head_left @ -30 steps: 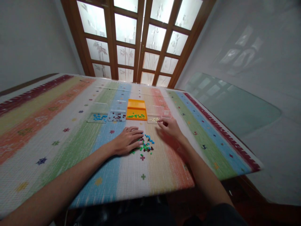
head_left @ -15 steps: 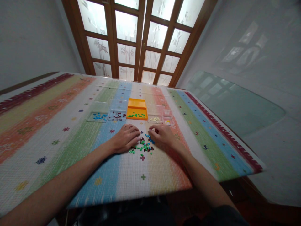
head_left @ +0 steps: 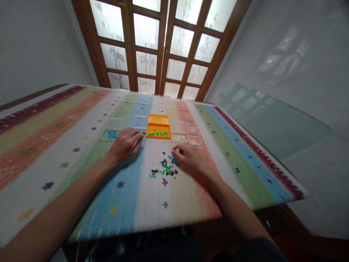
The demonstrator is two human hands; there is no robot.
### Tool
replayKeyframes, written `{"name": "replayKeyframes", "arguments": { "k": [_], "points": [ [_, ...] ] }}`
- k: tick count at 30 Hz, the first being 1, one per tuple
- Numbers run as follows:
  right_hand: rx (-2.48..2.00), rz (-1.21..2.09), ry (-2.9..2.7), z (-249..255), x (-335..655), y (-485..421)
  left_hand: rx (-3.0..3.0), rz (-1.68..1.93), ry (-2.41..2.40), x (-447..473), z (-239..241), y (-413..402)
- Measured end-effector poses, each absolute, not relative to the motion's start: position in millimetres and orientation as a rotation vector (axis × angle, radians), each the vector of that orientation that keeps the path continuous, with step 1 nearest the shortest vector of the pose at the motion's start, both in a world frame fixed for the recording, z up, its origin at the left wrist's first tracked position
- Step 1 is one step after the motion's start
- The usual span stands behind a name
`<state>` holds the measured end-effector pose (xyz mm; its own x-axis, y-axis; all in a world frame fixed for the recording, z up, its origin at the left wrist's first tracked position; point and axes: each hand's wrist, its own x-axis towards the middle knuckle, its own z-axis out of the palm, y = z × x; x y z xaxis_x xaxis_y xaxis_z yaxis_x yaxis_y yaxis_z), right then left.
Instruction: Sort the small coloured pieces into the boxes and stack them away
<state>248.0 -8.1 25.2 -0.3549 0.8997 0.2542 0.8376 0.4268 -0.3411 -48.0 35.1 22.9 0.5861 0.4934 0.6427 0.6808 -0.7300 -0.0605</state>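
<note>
My left hand (head_left: 125, 145) is over the front of a clear box (head_left: 142, 118) with dark red pieces, covering most of them. Its fingers are bent together; whatever they pinch is hidden. One dark red piece (head_left: 143, 133) shows beside the fingertips. My right hand (head_left: 187, 154) rests on the cloth at the right edge of a loose pile of small plastic pieces (head_left: 167, 169) in green, blue and dark red. Its thumb and forefinger are curled close together, and what is between them cannot be made out. Blue pieces (head_left: 174, 160) lie against this hand.
An open orange box (head_left: 158, 119) holds green pieces. Left of it stands a clear box with blue pieces (head_left: 112, 134). To its right are a clear box with pale pieces (head_left: 180, 138) and a small clear box (head_left: 194, 131). A striped tablecloth (head_left: 152, 203) covers the table.
My left hand has moved from the pile's left side forward and left to the box with dark red pieces, uncovering the pile's left part. My right hand has stayed in place.
</note>
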Motion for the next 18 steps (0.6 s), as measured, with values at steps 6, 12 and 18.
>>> {"name": "replayKeyframes", "arguments": {
  "k": [6, 12, 18],
  "points": [
    [-1.492, 0.231, -2.296, 24, 247, -8, -2.462, -0.667, -1.193, -93, 32, 58],
    [-1.491, 0.233, -2.379, 24, 243, -11, -2.491, -0.502, -1.421, -127, 28, 69],
    [-1.517, 0.264, -2.451, 24, 237, -15, -2.413, -0.538, -1.552, -128, 32, 64]
  ]
}}
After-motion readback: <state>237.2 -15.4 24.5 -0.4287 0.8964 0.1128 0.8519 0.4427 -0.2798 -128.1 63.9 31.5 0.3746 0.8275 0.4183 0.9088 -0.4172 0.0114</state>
